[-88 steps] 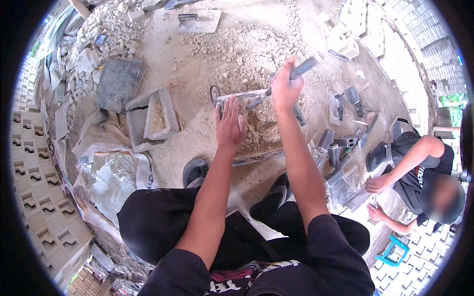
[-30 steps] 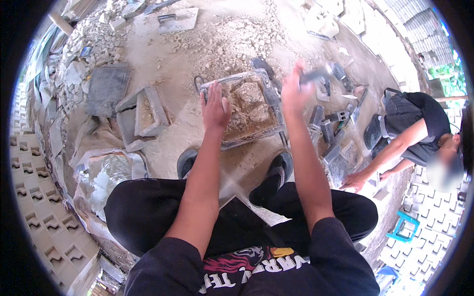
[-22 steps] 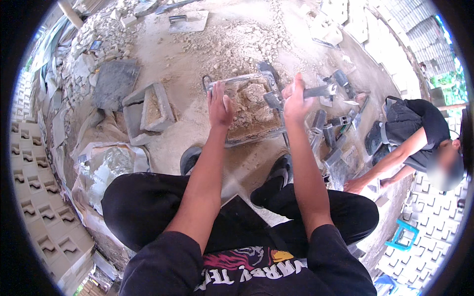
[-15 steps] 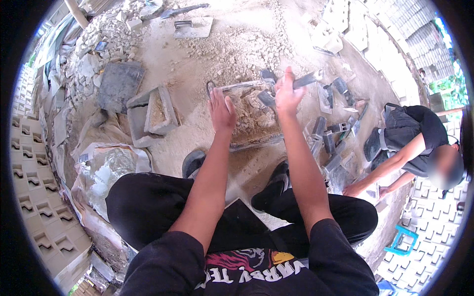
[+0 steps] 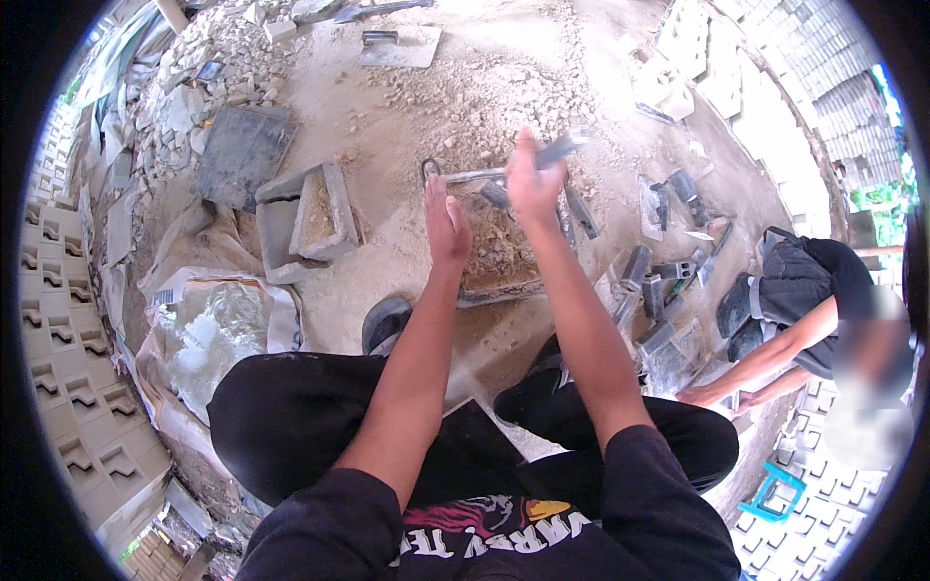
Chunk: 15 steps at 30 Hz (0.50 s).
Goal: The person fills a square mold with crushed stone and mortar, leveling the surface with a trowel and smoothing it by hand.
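A rectangular mould frame [image 5: 504,292] lies on the ground in front of me, filled with lumpy brown sandy mix [image 5: 496,237]. My left hand [image 5: 449,228] is upright at the frame's left side, fingers stretched out, near a metal ring [image 5: 430,170] at the far left corner. Above the frame's right part, my right hand [image 5: 535,189] is closed around a dark rectangular bar [image 5: 562,147], smeared by motion. Its other end shows left of that hand, over the mix. Another dark bar [image 5: 581,213] lies along the frame's right side.
A hollow concrete block [image 5: 281,242] and a dark square plate [image 5: 244,155] are on the left, near an open sack of white powder [image 5: 218,329]. A trowel [image 5: 402,45] lies beyond. At right are black tools [image 5: 659,281] and a crouching co-worker [image 5: 794,290].
My right hand has swung left over the mould with the bar, baring the dark bar at the frame's right side. My left hand stays beside the frame. The view has shifted slightly.
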### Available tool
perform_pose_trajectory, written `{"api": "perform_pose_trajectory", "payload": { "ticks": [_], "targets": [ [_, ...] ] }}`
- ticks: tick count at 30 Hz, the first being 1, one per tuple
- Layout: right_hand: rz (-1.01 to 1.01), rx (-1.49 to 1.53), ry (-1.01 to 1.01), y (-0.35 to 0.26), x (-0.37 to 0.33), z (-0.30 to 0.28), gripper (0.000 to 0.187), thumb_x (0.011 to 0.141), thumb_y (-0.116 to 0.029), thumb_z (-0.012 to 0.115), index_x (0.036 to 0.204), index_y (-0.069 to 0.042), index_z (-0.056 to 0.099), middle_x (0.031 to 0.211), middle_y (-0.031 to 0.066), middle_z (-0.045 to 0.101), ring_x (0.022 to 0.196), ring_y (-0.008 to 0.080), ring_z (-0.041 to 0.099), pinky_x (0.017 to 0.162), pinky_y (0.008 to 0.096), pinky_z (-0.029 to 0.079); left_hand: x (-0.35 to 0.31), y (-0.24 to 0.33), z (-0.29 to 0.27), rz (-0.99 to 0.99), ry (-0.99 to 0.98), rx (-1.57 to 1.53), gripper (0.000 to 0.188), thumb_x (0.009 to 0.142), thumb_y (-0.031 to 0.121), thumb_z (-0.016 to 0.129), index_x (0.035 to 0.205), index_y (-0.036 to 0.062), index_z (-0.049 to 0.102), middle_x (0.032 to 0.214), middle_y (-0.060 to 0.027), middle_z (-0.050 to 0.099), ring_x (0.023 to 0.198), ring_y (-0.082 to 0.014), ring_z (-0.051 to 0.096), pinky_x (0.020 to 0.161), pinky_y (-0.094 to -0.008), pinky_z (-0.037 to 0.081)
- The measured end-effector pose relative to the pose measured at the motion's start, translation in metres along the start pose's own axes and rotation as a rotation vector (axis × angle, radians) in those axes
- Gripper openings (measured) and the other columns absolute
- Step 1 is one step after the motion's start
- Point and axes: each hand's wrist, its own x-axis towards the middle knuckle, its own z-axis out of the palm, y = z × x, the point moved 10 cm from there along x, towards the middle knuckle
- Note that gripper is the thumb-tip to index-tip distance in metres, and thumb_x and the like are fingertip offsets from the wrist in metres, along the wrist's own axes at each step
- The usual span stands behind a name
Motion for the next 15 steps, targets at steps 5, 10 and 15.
{"api": "perform_pose_trajectory", "payload": {
  "ticks": [5, 10, 15],
  "targets": [
    [0.092, 0.052, -0.265, 0.0, 0.02, 0.038, 0.029, 0.095, -0.016, 0.058, 0.068, -0.01, 0.052, 0.054, -0.0054, 0.04, 0.044, 0.0056, 0.035, 0.042, 0.0241, 0.027, 0.001, -0.011, -0.008, -0.061, 0.026, -0.105, 0.054, 0.102, 0.031, 0.026, 0.143, -0.0037, 0.036, 0.149, -0.0241, 0.034, 0.141, -0.0363, 0.028, 0.117, -0.0419, 0.017],
    [0.255, 0.113, -0.277, 0.028, 0.032, 0.038, 0.032, 0.093, -0.011, 0.053, 0.062, -0.009, 0.045, 0.054, -0.0053, 0.033, 0.045, 0.0059, 0.03, 0.042, 0.0254, 0.023, 0.008, -0.02, -0.005, -0.139, 0.027, -0.283, 0.057, 0.102, 0.033, 0.022, 0.137, -0.0079, 0.042, 0.145, -0.0242, 0.04, 0.138, -0.0331, 0.034, 0.115, -0.0401, 0.021],
    [0.227, 0.317, -0.385, 0.032, 0.033, 0.05, 0.03, 0.089, -0.012, 0.054, 0.061, -0.009, 0.043, 0.053, -0.0036, 0.035, 0.042, 0.0067, 0.027, 0.04, 0.026, 0.019, 0.037, -0.034, 0.009, -0.387, 0.086, -0.745, 0.063, 0.102, 0.034, 0.018, 0.125, -0.0139, 0.052, 0.131, -0.0248, 0.055, 0.127, -0.0304, 0.05, 0.111, -0.0388, 0.03]
  ]
}}
